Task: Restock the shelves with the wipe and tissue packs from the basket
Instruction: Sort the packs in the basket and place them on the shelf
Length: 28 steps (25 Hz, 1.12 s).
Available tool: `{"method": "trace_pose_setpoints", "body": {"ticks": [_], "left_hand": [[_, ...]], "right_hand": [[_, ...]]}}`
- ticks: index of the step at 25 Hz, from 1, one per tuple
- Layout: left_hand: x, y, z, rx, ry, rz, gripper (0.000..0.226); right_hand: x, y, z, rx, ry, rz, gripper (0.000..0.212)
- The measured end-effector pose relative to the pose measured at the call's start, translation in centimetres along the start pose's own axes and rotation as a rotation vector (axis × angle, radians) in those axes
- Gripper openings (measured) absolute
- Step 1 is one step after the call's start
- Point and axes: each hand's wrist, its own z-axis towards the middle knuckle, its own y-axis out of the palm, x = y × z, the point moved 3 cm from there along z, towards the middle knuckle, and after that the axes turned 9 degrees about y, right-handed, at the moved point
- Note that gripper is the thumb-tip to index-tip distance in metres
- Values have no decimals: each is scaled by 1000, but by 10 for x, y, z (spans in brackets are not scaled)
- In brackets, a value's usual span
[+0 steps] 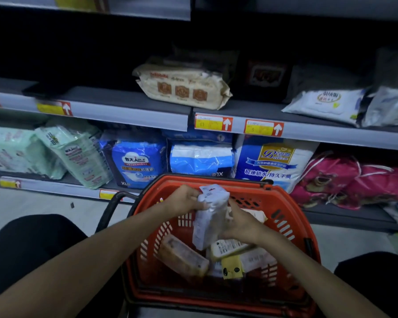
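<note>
A red plastic basket (292, 228) stands on the floor between my knees, below the shelves. Over it I hold a white wipe pack (208, 219) upright. My left hand (186, 201) grips its upper left edge and my right hand (241, 224) grips its right side lower down. Inside the basket lie a brown-orange pack (182, 258), a white pack (228, 247) and a yellow pack (232, 268). On the middle shelf (124, 111) sits a beige wipe pack (184, 87), with white wipe packs (324, 105) further right.
The lower shelf holds green tissue packs (71, 152), blue and white diaper packs (200, 159) and pink bear-print packs (352, 180). Yellow price tags (213, 123) line the shelf edges. The basket's black handle (108, 208) hangs to its left. My knees flank the basket.
</note>
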Motion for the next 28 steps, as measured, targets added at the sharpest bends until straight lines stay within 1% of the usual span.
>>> {"method": "trace_pose_setpoints", "body": {"ticks": [1, 2, 4, 6, 7, 8, 10, 12, 13, 14, 17, 18, 19, 20, 22, 23, 24, 26, 27, 28], "left_hand": [[15, -6, -4, -11, 8, -55, 17], [29, -12, -7, -19, 18, -100, 24], [58, -21, -15, -28, 56, -186, 27], [78, -29, -24, -11, 90, -290, 25], [83, -32, -27, 8, 113, -351, 25], [85, -34, -31, 34, 136, -422, 27], [82, -33, -35, 107, 159, -581, 32], [78, -25, -32, 214, 120, -761, 35], [78, -21, -30, 258, 87, -819, 36], [80, -18, -28, 287, 66, -854, 35], [89, -23, -25, 339, 55, -966, 27], [90, -27, -25, 362, 51, -1002, 28], [90, -32, -26, 368, 39, -1031, 33], [88, -36, -27, 355, 14, -1055, 43], [86, -37, -30, 236, -79, -1065, 65], [87, -35, -33, 144, -144, -1059, 73], [88, -32, -36, 57, -200, -1043, 75], [86, -25, -42, -25, -237, -939, 67], [85, -23, -45, -30, -241, -872, 58], [84, -21, -46, -25, -246, -822, 50]], "right_hand": [[-3, -1, -3, 0, -3, 92, 111], [-5, -4, -4, 11, -1, 188, 101], [-12, -13, -9, 25, 3, 370, 71], [-19, -21, -16, -37, 34, 517, 53], [-20, -23, -19, -73, 53, 556, 49], [-20, -25, -20, -101, 67, 591, 51], [-20, -31, -22, -111, 100, 721, 65], [-20, -38, -21, -92, 105, 836, 78], [-21, -41, -22, -74, 78, 844, 81], [-24, -47, -25, -42, 56, 826, 80], [-28, -61, -32, 88, -27, 792, 55], [-31, -66, -36, 155, -76, 765, 50], [-33, -70, -41, 250, -142, 697, 47], [-34, -74, -43, 389, -196, 561, 46], [-34, -83, -47, 688, -286, 165, 51], [-32, -85, -48, 801, -354, -31, 56], [-30, -86, -48, 890, -447, -190, 59], [-30, -84, -50, 1012, -630, -383, 55], [-30, -82, -52, 1055, -681, -449, 52], [-30, -81, -52, 1082, -691, -487, 51]]}}
